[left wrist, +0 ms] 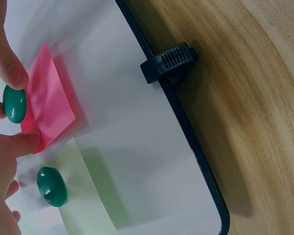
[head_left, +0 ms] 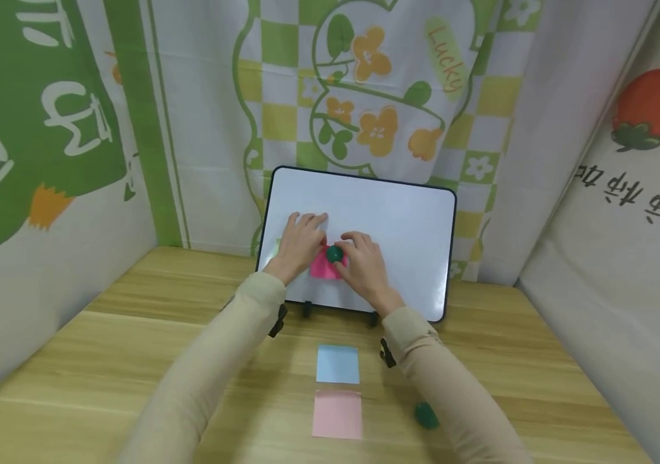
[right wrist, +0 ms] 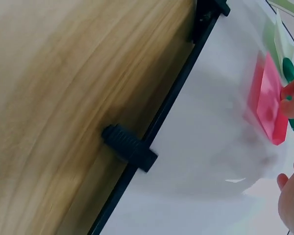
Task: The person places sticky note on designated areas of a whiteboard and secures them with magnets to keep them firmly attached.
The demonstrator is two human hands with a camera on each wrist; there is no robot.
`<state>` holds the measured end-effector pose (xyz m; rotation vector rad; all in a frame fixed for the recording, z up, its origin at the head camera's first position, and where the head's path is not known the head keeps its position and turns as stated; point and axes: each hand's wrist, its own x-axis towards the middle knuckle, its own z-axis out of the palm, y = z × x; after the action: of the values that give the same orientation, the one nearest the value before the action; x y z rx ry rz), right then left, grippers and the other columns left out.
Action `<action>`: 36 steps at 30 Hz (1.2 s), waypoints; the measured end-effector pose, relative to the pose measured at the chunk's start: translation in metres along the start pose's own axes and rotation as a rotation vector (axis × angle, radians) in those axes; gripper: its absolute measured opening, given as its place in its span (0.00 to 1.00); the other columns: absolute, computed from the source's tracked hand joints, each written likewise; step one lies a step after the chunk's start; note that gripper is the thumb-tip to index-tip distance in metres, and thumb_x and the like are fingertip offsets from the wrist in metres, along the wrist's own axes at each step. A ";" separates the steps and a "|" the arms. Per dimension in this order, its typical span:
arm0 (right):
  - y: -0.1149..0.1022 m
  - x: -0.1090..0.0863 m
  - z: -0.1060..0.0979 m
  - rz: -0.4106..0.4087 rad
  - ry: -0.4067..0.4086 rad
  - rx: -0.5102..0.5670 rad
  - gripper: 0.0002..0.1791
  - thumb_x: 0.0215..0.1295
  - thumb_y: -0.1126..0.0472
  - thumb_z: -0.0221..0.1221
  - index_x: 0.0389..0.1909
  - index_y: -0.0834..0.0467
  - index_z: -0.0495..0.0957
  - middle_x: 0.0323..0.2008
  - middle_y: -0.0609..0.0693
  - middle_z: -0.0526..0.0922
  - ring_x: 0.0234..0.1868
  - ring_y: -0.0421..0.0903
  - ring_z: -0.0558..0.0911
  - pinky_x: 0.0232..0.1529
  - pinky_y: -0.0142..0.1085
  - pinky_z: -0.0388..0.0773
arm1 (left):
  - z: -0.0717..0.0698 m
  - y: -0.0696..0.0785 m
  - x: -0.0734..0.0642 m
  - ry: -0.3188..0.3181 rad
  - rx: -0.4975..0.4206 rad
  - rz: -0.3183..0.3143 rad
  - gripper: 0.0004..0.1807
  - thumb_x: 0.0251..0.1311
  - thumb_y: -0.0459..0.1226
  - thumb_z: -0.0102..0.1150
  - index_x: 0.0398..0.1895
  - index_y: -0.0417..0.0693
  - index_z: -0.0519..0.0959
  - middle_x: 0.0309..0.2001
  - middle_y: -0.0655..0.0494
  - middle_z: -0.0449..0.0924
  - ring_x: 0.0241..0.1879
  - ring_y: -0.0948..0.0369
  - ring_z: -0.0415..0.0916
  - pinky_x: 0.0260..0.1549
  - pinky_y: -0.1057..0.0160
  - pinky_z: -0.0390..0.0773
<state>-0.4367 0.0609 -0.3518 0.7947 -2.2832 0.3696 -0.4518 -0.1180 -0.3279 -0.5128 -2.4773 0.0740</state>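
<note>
A bright pink sticky note (head_left: 323, 267) lies against the white board (head_left: 405, 245), its lower edge lifting off the surface. My right hand (head_left: 365, 264) pinches a round green magnet (left wrist: 13, 104) between thumb and finger, over the upper part of the note. My left hand (head_left: 300, 245) is on the board to the left, with one straight digit touching the pink note's upper corner. Below that hand in the left wrist view, a second green magnet (left wrist: 52, 186) sits on a pale green sticky note (left wrist: 83, 191).
Black stand feet (left wrist: 169, 62) hold the board's lower edge. On the wooden table (head_left: 162, 348) lie a blue sticky note (head_left: 338, 365) and a light pink one (head_left: 337, 415). Another green magnet (head_left: 426, 415) is beside my right sleeve. Printed curtains (head_left: 202, 129) surround the table.
</note>
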 end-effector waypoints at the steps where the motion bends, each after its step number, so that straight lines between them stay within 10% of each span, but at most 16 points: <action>1: -0.001 0.001 0.000 0.008 -0.008 -0.004 0.19 0.59 0.58 0.69 0.51 0.58 0.83 0.57 0.54 0.79 0.61 0.55 0.74 0.55 0.50 0.76 | -0.001 0.000 0.000 -0.003 0.003 0.004 0.06 0.64 0.44 0.65 0.38 0.57 0.89 0.71 0.54 0.69 0.68 0.50 0.67 0.70 0.42 0.61; 36: 0.008 0.007 0.014 -0.016 -0.021 -0.157 0.21 0.62 0.54 0.68 0.53 0.57 0.82 0.59 0.52 0.77 0.64 0.52 0.73 0.60 0.48 0.74 | 0.000 0.000 0.001 0.008 0.000 -0.008 0.06 0.62 0.42 0.66 0.39 0.57 0.89 0.70 0.54 0.70 0.67 0.50 0.69 0.71 0.42 0.60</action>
<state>-0.4527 0.0575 -0.3571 0.7399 -2.2916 0.1721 -0.4521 -0.1174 -0.3273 -0.5018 -2.4712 0.0687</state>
